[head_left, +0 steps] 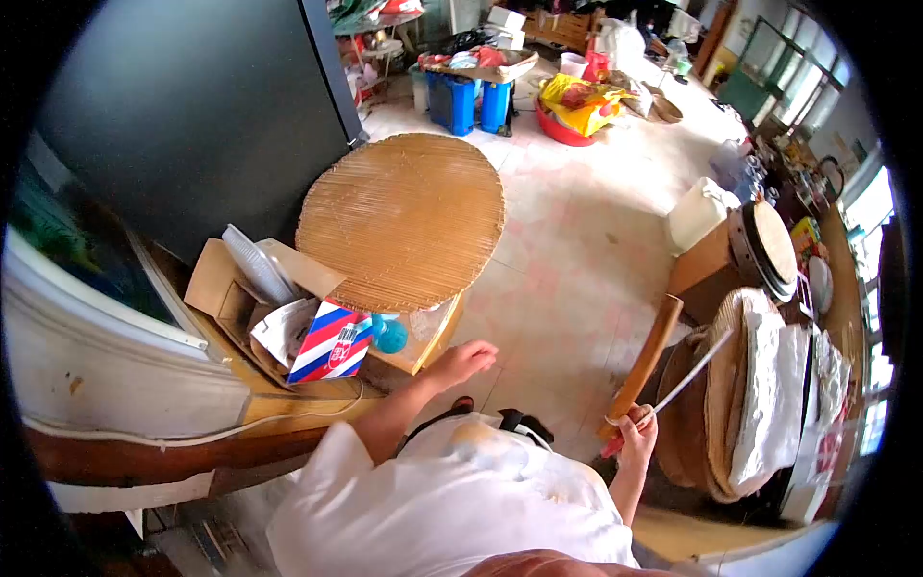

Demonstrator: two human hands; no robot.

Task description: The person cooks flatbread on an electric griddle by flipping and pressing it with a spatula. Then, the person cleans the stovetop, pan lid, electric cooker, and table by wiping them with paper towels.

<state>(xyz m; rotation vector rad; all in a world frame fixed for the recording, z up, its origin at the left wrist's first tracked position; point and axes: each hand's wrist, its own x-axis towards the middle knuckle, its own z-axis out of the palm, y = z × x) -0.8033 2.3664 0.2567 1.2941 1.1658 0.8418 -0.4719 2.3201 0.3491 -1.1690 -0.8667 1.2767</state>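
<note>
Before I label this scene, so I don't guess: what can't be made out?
In the head view:
Left hand: palm hidden by its own curl.
Wooden rod: gripped part covered by the right hand.
Dark panel: top cut off by the upper edge.
Striped carton: lettering too small to read.

Bright daylight from windows on R side; floor washed out w/ glare. Lower L corner dim. Heavy fisheye bend, black vignette at edges; far bg soft.

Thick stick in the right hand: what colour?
The thick stick is plain brown; the head view shows it best.
</note>
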